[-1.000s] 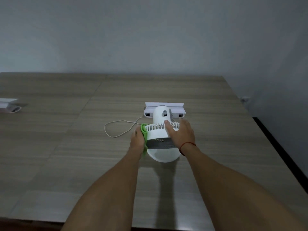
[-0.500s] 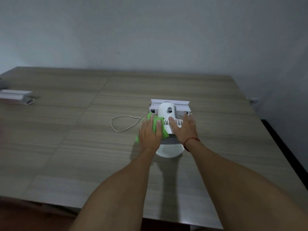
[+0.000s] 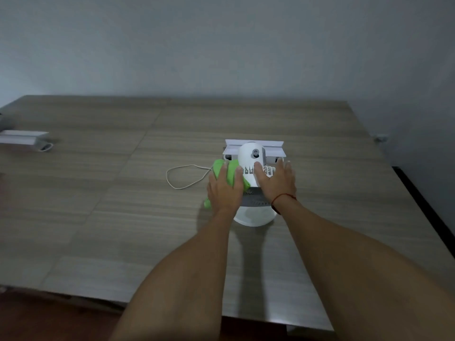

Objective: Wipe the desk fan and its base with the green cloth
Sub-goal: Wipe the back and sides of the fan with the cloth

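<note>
A small white desk fan (image 3: 251,156) stands on the wooden table (image 3: 123,205), its round white base (image 3: 253,217) nearest me and its grille facing me. My left hand (image 3: 225,190) presses the green cloth (image 3: 230,173) flat against the fan head's left upper side. My right hand (image 3: 277,183) lies spread on the head's right side, fingers over the rear vents, holding it steady. Most of the grille is hidden under both hands.
A white cord (image 3: 184,175) loops on the table left of the fan. Just behind the fan lies a white power strip (image 3: 273,147). Another white strip (image 3: 22,139) sits at the far left edge. The table's right edge drops to a dark floor.
My left hand has moved with the cloth from the fan's left rim up onto the top of its head. My right hand stays on the right side. The camera view shifted slightly.
</note>
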Demonstrator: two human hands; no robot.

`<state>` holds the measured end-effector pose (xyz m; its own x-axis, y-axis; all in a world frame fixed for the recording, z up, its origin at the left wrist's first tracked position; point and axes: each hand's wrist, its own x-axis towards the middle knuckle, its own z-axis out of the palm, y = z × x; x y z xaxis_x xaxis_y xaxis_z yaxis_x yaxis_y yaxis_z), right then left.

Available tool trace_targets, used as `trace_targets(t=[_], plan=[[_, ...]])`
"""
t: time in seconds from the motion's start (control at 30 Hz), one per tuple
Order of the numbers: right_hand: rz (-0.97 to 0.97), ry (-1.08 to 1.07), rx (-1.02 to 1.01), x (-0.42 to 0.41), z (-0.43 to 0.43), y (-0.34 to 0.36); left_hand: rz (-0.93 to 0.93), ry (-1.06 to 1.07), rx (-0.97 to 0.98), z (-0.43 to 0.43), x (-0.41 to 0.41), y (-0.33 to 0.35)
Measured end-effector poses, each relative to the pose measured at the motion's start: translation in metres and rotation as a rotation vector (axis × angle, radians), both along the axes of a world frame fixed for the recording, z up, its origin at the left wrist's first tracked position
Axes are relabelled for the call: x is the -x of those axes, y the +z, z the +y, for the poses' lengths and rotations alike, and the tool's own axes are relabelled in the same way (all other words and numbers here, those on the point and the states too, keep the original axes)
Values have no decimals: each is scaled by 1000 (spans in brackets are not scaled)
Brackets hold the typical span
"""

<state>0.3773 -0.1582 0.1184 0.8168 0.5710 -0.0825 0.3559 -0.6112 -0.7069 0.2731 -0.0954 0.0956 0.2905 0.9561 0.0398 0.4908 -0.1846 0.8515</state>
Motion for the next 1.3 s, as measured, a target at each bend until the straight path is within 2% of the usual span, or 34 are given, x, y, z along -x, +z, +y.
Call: trace_targets(t=[0.13, 0.27, 0.4, 0.53, 0.67, 0.83, 0.97, 1.07, 1.23, 1.3], plan=[[3, 28, -18, 2, -3, 1, -28, -29, -21, 1, 4, -3], [17, 31, -41, -1, -7, 0, -231, 80, 228, 18, 3, -12], [-15, 18, -90, -11, -10, -2, -402, 125, 578, 36, 1, -33], [-55, -4, -131, -13, -10, -7, -446, 61, 736, 52, -1, -55], [-51, -22, -154, -12, -10, -8, -418, -26, 814, 75, -7, -94], [-43, -37, -135, -13, -12, -5, -401, -15, 789, 73, -5, -88], [-12, -47, -121, -11, -7, -3, -371, 59, 671, 64, -4, -73], [-14, -60, -132, -8, -6, 0, -359, 80, 585, 42, 1, -38], [-43, -68, -112, -6, -4, 2, -352, 27, 391, 19, 3, -12], [-49, -46, -93, -7, -2, 1, -384, -15, 404, 20, 5, -16]])
